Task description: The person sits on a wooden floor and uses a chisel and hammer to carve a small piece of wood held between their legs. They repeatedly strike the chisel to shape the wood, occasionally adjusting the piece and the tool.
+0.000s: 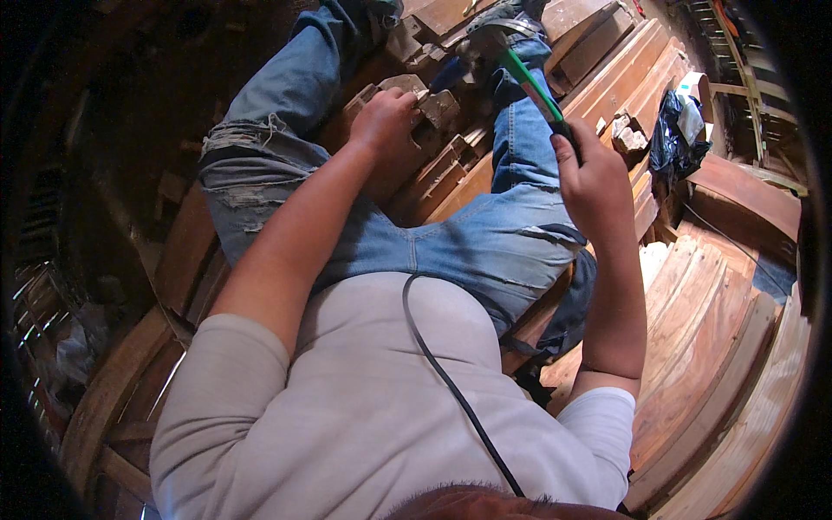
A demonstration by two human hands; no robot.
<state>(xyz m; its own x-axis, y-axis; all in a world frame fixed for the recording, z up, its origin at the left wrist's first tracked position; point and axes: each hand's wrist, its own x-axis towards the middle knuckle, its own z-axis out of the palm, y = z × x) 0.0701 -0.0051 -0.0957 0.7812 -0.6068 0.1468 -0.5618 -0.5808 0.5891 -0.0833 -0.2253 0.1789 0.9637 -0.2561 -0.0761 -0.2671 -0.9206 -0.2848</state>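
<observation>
My right hand (596, 182) is wrapped round the green handle of a hammer (533, 85), whose metal head is over by my right shin. The hammer head lies close to the far end of a blue-handled tool (447, 75) that looks like a chisel. At that tool's near metal end, my left hand (384, 126) has its fingers pinched together, partly hiding the blade. Beneath and beside the left fingers is a rough wooden block (440, 111) with notches cut in it, between my legs.
Long wooden boards (611, 74) lie beyond my right leg. A black plastic bag (676, 143) sits on the right near a pale broken chunk (627, 134). Curved timber planks (693, 347) fill the lower right. A black cable (442, 368) runs down my shirt.
</observation>
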